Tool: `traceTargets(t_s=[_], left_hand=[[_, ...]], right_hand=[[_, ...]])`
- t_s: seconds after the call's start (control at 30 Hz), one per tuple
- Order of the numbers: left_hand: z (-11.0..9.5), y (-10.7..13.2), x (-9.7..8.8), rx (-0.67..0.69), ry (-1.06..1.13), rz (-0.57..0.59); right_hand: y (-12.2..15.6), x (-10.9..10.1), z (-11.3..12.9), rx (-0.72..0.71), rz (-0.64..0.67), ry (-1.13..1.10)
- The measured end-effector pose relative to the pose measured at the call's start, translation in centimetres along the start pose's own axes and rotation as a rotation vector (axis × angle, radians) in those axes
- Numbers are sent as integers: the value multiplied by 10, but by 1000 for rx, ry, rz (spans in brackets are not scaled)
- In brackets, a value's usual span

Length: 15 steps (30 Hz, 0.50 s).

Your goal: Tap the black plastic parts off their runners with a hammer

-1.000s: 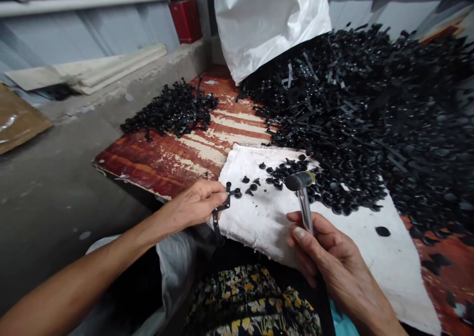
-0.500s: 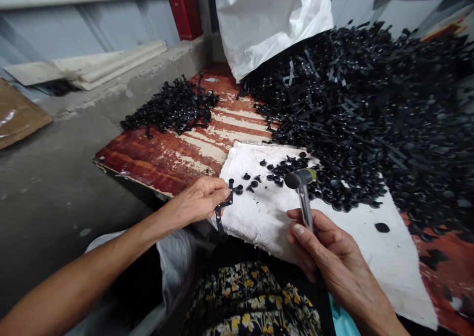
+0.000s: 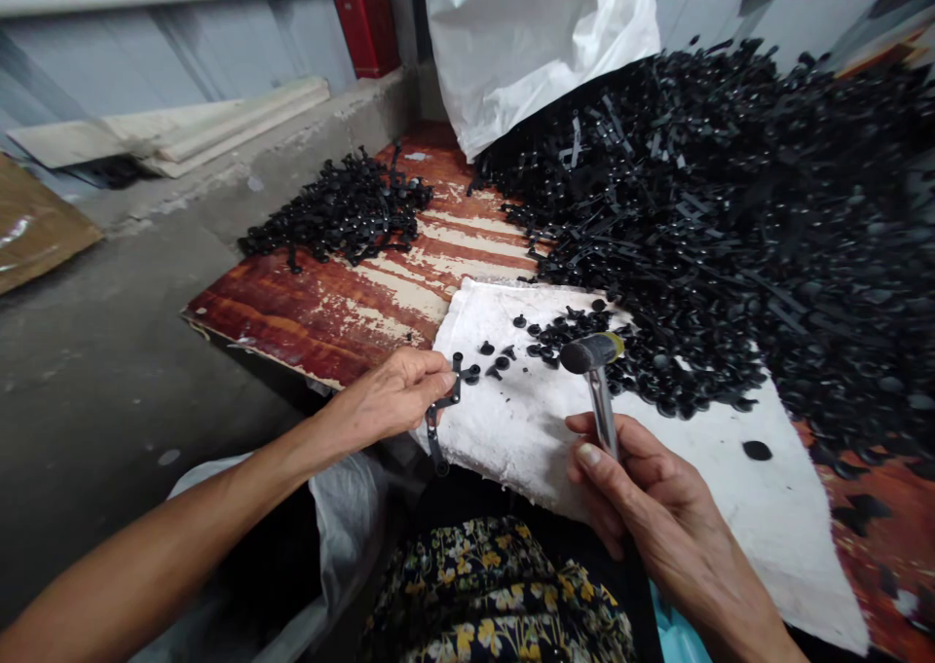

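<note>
Between the thumb and fingers of my left hand (image 3: 405,395) is a black jointed plastic bracket (image 3: 454,386), its lower arm hanging past the cloth's near edge. My right hand (image 3: 650,488) grips the metal handle of a small mallet (image 3: 593,353), raised upright with its dark, yellow-ended head on top. Beneath both lies a white cloth (image 3: 511,449). Small black round-headed pegs (image 3: 502,362) are scattered on it, just beyond the bracket. The fingers of my left hand partly cover the bracket.
A large heap of black parts (image 3: 716,205) fills the right side. A smaller pile of black pieces (image 3: 340,205) sits on the worn red board (image 3: 292,317). Behind hangs a white sack (image 3: 541,50). Another pale bag (image 3: 351,517) stands open below my left arm.
Almost nothing differs. Both hands keep the bracket and the mallet in practically the same places.
</note>
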<state>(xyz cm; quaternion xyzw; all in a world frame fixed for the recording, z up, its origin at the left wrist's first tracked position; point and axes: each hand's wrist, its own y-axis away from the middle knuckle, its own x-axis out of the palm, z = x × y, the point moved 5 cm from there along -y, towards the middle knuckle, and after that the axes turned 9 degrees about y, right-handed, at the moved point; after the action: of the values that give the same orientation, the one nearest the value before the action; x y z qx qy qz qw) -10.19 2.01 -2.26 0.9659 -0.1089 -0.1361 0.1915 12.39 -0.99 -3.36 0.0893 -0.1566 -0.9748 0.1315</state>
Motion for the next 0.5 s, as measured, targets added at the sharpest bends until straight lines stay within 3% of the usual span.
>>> traceTargets(t_s=[0.3, 0.4, 0.5], left_hand=[[9, -7, -9, -24, 73, 79], [10, -7, -11, -32, 66, 81], [7, -9, -12, -38, 8, 61]], right_hand=[[4, 1, -2, -32, 22, 169], [7, -1, 6, -158, -7, 332], [7, -3, 20, -394, -75, 588]])
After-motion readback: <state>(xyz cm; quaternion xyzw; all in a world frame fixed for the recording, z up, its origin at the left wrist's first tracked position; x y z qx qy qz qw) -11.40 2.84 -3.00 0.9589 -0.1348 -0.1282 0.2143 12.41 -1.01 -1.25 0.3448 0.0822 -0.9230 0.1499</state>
